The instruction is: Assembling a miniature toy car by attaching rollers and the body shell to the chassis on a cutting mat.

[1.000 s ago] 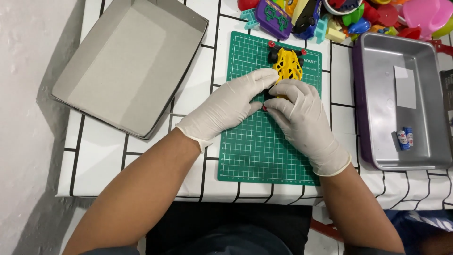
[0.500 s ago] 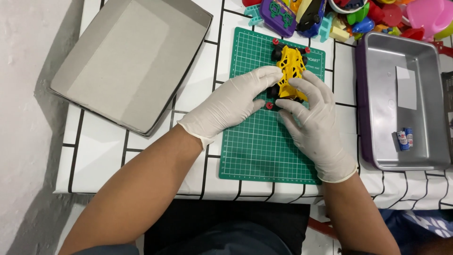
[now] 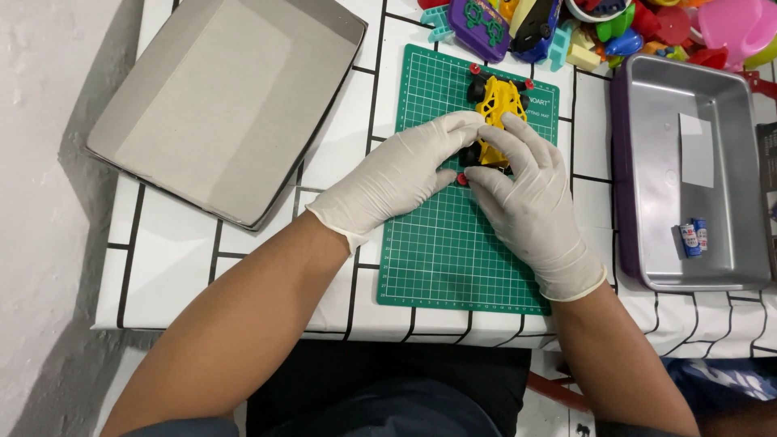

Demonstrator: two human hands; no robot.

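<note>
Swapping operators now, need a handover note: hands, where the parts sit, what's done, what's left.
Left hand: gloved, fingertips on the near end of the yellow toy car.
Right hand: gloved, fingers over the car's near right side.
The car lies on the green cutting mat, at its far end, black wheels and red hubs showing.
Grey cardboard tray to the left; metal pan to the right holds two small batteries.
Done: car on the mat. Left: batteries still in the pan.

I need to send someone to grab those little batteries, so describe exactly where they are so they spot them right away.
Start at the grey metal tray at the table's right edge. Inside, near its lower right corner, lie two small batteries side by side. They are blue and red cylinders, unlike the flat white paper slip above them.
</note>
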